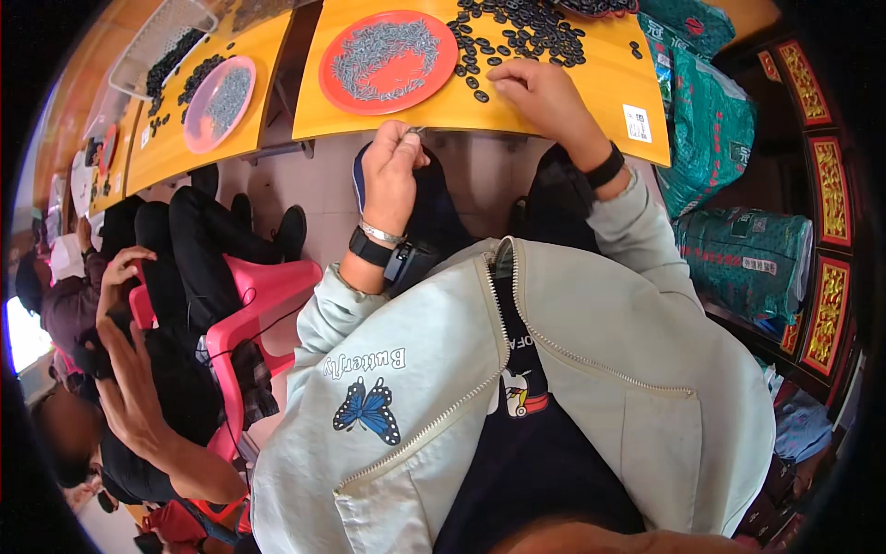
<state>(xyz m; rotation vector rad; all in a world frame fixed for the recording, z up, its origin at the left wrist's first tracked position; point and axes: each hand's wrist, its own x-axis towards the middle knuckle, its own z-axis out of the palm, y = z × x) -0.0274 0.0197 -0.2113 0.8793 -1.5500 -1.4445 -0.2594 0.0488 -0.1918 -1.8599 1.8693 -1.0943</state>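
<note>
My left hand (392,171) is closed in a pinch just off the table's front edge, below the red plate. A small grey metal piece (415,130) sticks out at its fingertips, like the slim screw-like pieces heaped in the red plate (334,95). My right hand (546,103) hovers over the table's front part with its fingers curled together, beside loose black oval parts (481,96). Whether anything sits in its fingertips is too small to tell. More black oval parts (531,32) lie spread behind that hand.
The yellow table (591,83) carries a white label. Green woven bags (706,129) stand at its right. Leftward, another table holds a pink plate (194,129) of grey pieces and a white basket (138,69). A person (152,425) sits by a pink chair (245,342).
</note>
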